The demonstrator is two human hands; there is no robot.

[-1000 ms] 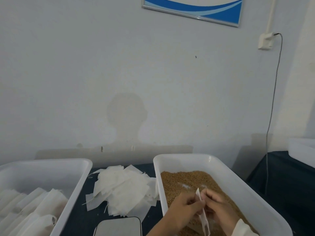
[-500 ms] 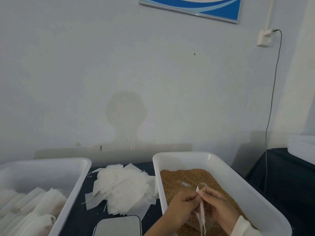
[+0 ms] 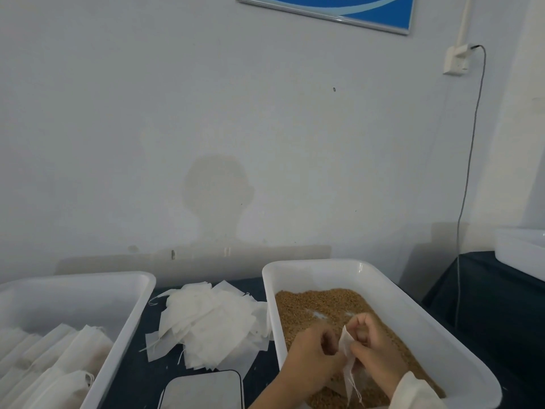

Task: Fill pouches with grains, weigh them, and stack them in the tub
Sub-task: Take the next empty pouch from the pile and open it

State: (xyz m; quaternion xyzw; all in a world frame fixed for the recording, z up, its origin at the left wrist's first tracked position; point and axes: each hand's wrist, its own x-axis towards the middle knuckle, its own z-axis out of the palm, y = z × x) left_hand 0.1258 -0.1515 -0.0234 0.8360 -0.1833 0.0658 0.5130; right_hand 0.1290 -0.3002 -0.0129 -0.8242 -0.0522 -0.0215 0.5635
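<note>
A white tub on the right holds brown grains. Over the grains, my left hand and my right hand pinch the opposite sides of one thin white pouch at its top edge; its strings dangle below. A second white tub on the left holds several filled pouches lined up in rows. A flat grey scale sits at the bottom centre, partly cut off.
A loose pile of empty white pouches lies on the dark table between the two tubs. Another white container stands at the far right. A cable hangs down the wall from a socket.
The camera tilted down slightly. Both hands stayed over the grains and kept working the pouch's top edge, which now looks pulled a little wider.
</note>
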